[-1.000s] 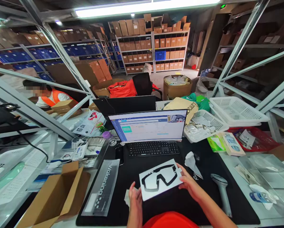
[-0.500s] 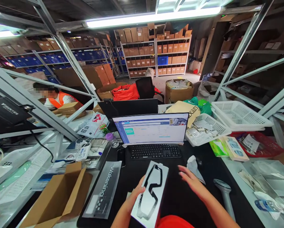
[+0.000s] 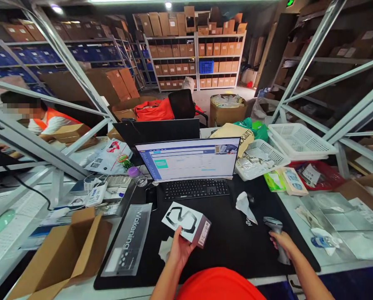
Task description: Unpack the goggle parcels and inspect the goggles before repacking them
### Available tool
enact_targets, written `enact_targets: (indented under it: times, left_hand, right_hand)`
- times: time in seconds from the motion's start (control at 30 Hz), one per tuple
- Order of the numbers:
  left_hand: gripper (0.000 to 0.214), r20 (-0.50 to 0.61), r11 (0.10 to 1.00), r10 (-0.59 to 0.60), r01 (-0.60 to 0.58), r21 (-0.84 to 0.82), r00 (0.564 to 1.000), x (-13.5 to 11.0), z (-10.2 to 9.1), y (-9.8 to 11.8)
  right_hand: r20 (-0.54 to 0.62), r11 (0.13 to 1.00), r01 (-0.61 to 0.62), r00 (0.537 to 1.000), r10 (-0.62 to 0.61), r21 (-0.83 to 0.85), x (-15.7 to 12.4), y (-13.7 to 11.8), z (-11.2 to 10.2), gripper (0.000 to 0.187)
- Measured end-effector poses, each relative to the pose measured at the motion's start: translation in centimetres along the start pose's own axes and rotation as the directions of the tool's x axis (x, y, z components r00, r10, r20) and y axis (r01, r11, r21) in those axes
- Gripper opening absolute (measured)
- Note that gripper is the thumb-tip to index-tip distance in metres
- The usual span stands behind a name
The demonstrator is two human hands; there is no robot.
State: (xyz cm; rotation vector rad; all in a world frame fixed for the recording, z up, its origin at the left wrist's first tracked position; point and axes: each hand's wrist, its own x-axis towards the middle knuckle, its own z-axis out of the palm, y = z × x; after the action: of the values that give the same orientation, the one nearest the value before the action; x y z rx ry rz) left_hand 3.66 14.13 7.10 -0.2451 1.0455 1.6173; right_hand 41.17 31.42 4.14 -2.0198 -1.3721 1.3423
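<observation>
My left hand (image 3: pixel 178 248) grips a white box (image 3: pixel 186 223) printed with a black goggle outline, holding it tilted above the black desk mat (image 3: pixel 230 246), a barcode label showing on its right end. My right hand (image 3: pixel 282 241) is wrapped around the handle of a grey barcode scanner (image 3: pixel 276 236) that rests at the mat's right edge. A keyboard (image 3: pixel 195 188) and a lit monitor (image 3: pixel 188 159) stand just beyond the box. A crumpled white paper (image 3: pixel 244 205) lies between box and scanner.
An open cardboard box (image 3: pixel 61 254) sits at the near left, a "Wakening" plastic bag (image 3: pixel 127 241) beside it. White baskets (image 3: pixel 300 141), a red basket (image 3: pixel 326 177) and clear bags (image 3: pixel 333 210) fill the right. A person in an orange vest (image 3: pixel 41 118) works at the far left. Steel rack struts cross both sides.
The right hand let go of the box and moved right onto the scanner. The left hand alone now holds the box, turned so its end label shows.
</observation>
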Motion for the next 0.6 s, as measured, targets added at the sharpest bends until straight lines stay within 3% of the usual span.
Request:
enact_targets:
  times: [0.1,0.2,0.37,0.47,0.6]
  left_hand:
    - [0.045,0.001,0.999,-0.002,0.002,0.043,1.0,0.8,0.8,-0.3]
    - [0.04,-0.032,0.996,0.002,0.001,0.094,0.999,1.8,1.3,-0.9]
    - [0.037,-0.079,0.984,-0.042,0.055,0.171,0.996,3.4,1.0,-2.1]
    - [0.041,-0.086,0.979,-0.056,0.072,0.193,0.995,4.0,0.5,-2.6]
    - [0.047,-0.073,0.975,-0.056,0.071,0.212,0.996,4.5,-0.5,-3.1]
  right_hand:
    - [0.177,0.995,0.041,0.983,-0.057,0.093,-2.0,-1.0,1.5,0.033]
    - [0.333,0.979,0.101,0.93,-0.156,0.176,-5.2,-1.7,4.8,0.045]
    - [0.428,0.966,0.157,0.873,-0.234,0.207,-9.0,-3.1,10.0,0.047]
    - [0.46,0.963,0.186,0.85,-0.256,0.193,-9.5,-3.8,10.5,0.043]
    - [0.489,0.969,0.2,0.837,-0.247,0.147,-9.5,-3.9,9.6,0.04]
